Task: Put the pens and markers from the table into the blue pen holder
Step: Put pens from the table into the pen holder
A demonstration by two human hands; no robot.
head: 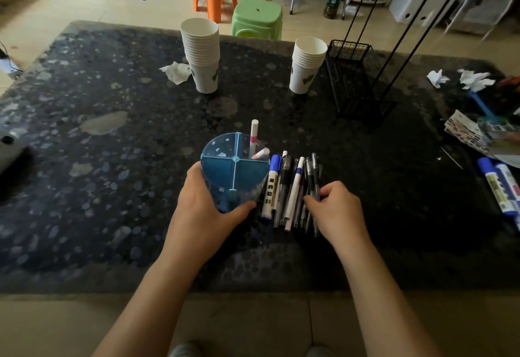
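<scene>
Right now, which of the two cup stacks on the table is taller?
The left stack, beside the crumpled tissue. It holds clearly more cups than the right stack, which stands next to the black wire basket.

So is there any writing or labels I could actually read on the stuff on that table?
Nothing here reads clearly.
Blue-capped marker beside the blue pen holder: dark blocks of print on its white barrel, too blurred to read.
Two blue markers at the right edge: coloured labels, too small to read.
Paper cups: only a green printed shape, no legible words.
Printed sheet at the right: a pattern, unreadable.
</scene>
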